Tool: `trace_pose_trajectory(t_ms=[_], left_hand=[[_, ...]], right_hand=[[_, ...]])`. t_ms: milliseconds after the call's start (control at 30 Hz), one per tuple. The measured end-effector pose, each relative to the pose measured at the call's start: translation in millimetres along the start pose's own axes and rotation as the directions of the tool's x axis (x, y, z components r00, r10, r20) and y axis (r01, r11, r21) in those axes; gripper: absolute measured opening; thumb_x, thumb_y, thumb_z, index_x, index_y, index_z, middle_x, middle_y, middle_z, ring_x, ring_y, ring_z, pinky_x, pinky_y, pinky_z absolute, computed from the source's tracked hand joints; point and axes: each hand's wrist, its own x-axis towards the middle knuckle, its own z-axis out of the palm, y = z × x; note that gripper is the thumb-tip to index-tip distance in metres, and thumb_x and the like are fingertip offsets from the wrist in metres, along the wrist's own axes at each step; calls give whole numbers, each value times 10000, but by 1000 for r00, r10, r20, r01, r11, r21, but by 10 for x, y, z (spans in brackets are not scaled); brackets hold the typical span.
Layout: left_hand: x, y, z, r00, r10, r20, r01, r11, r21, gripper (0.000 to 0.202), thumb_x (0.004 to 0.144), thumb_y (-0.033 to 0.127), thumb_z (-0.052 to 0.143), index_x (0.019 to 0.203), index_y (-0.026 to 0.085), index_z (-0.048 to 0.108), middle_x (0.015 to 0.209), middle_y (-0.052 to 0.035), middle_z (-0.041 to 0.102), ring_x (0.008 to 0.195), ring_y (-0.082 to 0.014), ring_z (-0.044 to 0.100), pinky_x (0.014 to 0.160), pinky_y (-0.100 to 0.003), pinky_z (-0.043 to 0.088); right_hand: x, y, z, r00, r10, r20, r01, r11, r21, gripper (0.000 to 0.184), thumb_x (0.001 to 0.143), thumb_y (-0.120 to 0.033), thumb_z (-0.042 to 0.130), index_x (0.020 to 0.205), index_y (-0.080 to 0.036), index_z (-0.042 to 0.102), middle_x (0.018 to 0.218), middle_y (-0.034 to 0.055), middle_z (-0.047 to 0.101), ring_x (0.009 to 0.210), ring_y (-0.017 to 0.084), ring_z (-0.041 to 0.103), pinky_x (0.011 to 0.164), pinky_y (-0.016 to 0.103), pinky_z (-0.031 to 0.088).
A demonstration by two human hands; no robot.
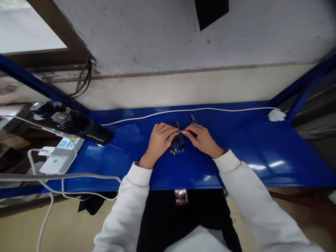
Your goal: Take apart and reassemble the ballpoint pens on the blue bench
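Note:
My left hand [160, 139] and my right hand [201, 140] meet over the middle of the blue table. Between their fingertips is a thin, pale rod [180, 131], pinched from both sides; its exact kind is too small to make out. Right below it lies a group of several slim blue-and-black pens [177, 146], side by side, partly covered by my left fingers. Another slim pen [193, 118] rests just beyond my right hand, its lower part hidden by the fingers.
A black bottle-shaped container [89, 129] leans at the table's left end, beside a white power strip [61, 154] with plugs. One white cable [162, 112] runs along the back edge, and other cables loop at the left. A white crumpled item [276, 115] sits at the far right corner.

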Motion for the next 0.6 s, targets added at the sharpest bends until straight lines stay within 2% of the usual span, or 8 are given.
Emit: trace_pose_trajectory(t_ms=[67, 233, 300, 500, 600], left_hand=[[0, 2, 1, 1000, -7, 7, 7, 1000, 9, 160, 1118, 332, 722, 1182, 243, 839, 1120, -67, 870, 1045, -261, 758, 913, -463, 515], [-3, -5, 9, 1000, -11, 2, 11, 1000, 19, 147, 1119, 318, 721, 1162, 239, 837, 1108, -61, 870, 1031, -258, 750, 910, -467, 509], [-5, -10, 9, 1000, -11, -5, 11, 1000, 22, 145, 1118, 317, 723, 1164, 240, 837, 1107, -60, 869, 1030, -257, 747, 904, -466, 505], [-2, -5, 6, 1000, -18, -4, 19, 1000, 20, 148, 1118, 330, 725, 1167, 252, 840, 1108, -57, 869, 1028, -257, 750, 915, -474, 504], [5, -3, 10, 999, -34, -3, 34, 999, 22, 154, 1118, 346, 725, 1165, 252, 838, 1104, -63, 871, 1026, -265, 753, 905, -483, 499]], right_hand=[[-5, 6, 4, 1000, 6, 9, -6, 1000, -12, 296, 1190, -450, 564, 1001, -258, 684, 953, 60, 781, 918, 273, 741, 892, 447, 541], [-21, -10, 17, 1000, 28, -11, -28, 1000, 9, 149, 1137, -397, 647, 1182, -256, 668, 1069, 81, 797, 959, 283, 758, 896, 437, 567], [-15, -17, 7, 1000, 27, 7, -27, 999, 19, 145, 1149, -401, 622, 1141, -263, 669, 1064, 79, 800, 952, 281, 757, 891, 435, 568], [0, -13, -20, 1000, 11, 16, -11, 1000, 12, 298, 1193, -462, 548, 1015, -264, 682, 951, 65, 786, 883, 275, 748, 841, 432, 558], [-22, -3, -7, 999, 44, -8, -44, 998, 44, 233, 1192, -468, 540, 1197, -268, 660, 1051, 87, 791, 919, 277, 764, 843, 431, 580]])
